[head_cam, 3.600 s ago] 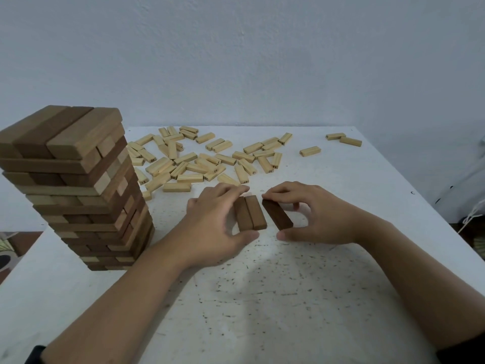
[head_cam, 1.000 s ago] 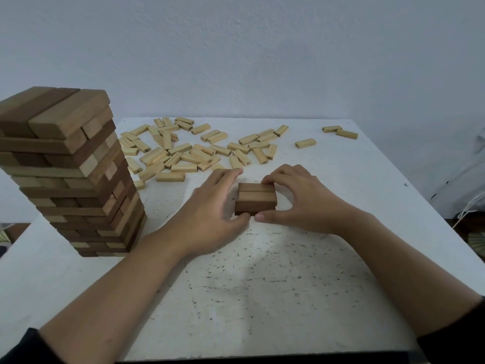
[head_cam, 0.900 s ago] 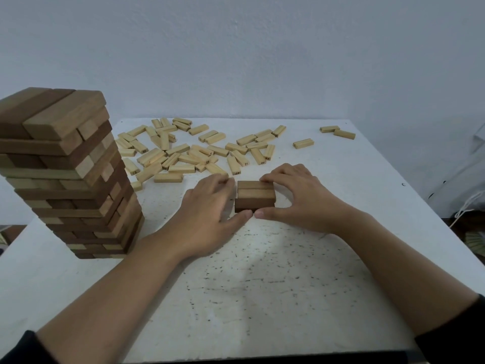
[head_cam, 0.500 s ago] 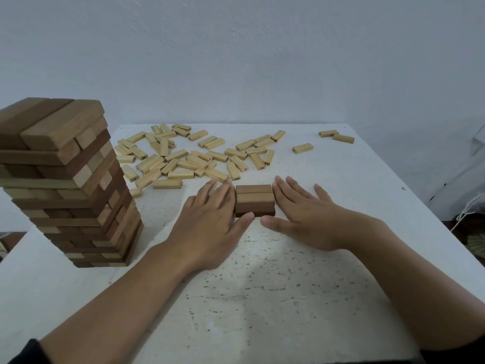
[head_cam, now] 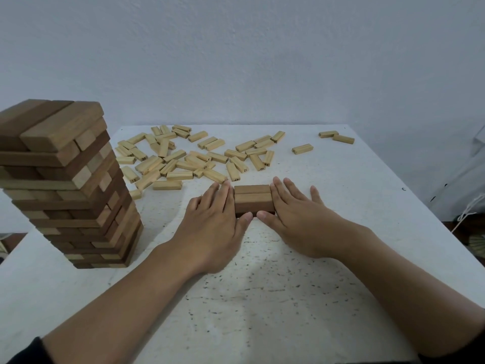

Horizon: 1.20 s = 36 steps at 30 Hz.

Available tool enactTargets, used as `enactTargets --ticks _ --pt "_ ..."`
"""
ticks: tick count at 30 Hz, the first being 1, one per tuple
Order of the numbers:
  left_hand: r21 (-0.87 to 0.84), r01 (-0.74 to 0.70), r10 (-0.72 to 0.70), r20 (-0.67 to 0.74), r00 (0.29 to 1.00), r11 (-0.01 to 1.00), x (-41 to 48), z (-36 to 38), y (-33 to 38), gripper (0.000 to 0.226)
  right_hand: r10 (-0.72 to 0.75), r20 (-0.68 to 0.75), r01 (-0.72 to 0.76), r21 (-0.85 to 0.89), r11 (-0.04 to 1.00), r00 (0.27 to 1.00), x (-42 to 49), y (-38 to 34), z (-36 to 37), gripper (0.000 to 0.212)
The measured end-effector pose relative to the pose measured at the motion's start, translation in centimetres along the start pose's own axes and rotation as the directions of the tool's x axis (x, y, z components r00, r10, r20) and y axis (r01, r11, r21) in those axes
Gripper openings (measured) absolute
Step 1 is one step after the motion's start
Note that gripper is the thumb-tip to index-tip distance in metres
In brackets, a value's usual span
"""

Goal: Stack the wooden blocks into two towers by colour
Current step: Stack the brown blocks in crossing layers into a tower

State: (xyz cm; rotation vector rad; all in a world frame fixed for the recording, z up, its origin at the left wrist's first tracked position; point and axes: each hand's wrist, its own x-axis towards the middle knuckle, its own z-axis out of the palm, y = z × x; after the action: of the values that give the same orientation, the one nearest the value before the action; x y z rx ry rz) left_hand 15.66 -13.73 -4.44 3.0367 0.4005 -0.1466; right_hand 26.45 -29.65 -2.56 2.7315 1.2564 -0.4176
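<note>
A: Where's the brown set relative to your hands?
B: Three brown blocks (head_cam: 252, 199) lie side by side, flat on the table (head_cam: 262, 298), squarely between your hands. One layer, long sides touching, ends flush.
A: Grip state?
B: No grip. Your left hand (head_cam: 210, 222) is flat, palm down, fingers straight and together. Its inner edge touches the blocks' left ends. Your right hand (head_cam: 295, 219) mirrors it on the right ends, fingers straight and slightly spread. Nothing is pinched or lifted.
A: Thumbs?
B: Both thumb tips sit at the near block's front face, low by the table and close to each other. Can't tell whether they press or merely touch.
A: Rest of the table?
B: A tall tower (head_cam: 65, 185) of mixed dark and lighter brown blocks stands at your left, well apart from your left hand. Loose pale blocks (head_cam: 194, 158) lie scattered across the far side, the nearest just beyond your left fingertips. A lone pale block (head_cam: 302, 149) lies farther right, and a pair (head_cam: 337, 136) lies near the far right corner.
</note>
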Motion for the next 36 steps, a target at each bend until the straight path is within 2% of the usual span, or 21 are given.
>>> enactTargets --ticks 6,13,16,19,23,28,36 --pt "-0.012 -0.007 0.006 -0.011 1.000 1.000 0.0 0.0 -0.1 0.079 -0.014 -0.021 0.014 0.010 1.000 1.000 0.0 0.3 0.1 0.080" --pt "-0.112 -0.049 0.043 -0.051 0.998 0.993 0.0 -0.6 -1.0 0.087 -0.049 -0.051 0.051 0.027 0.998 0.997 0.3 1.4 0.0 0.089" --pt "-0.205 -0.065 0.051 -0.074 0.996 0.977 -0.1 -1.0 -1.2 0.085 -0.062 -0.053 0.066 0.063 0.996 0.997 0.0 1.9 -0.9 0.096" --pt "-0.352 -0.099 0.059 -0.121 0.991 0.931 -0.2 -1.2 -1.4 0.085 -0.037 -0.129 0.060 0.180 0.982 0.991 -0.2 2.5 -1.7 0.099" --pt "-0.502 -0.142 0.052 -0.189 0.981 0.853 0.2 -1.3 -1.8 0.095 -0.069 -0.225 0.137 0.302 0.943 0.972 0.4 2.7 -1.4 0.099" --pt "-0.506 -0.178 0.093 -0.187 0.978 0.844 0.6 -1.0 -1.9 0.096 -0.049 -0.285 0.157 0.370 0.916 0.957 1.2 3.3 -1.1 0.098" --pt "-0.525 -0.177 0.104 -0.165 0.981 0.833 0.7 -0.8 -2.0 0.085 -0.065 -0.311 0.188 0.385 0.903 0.948 1.7 3.6 -0.7 0.081"
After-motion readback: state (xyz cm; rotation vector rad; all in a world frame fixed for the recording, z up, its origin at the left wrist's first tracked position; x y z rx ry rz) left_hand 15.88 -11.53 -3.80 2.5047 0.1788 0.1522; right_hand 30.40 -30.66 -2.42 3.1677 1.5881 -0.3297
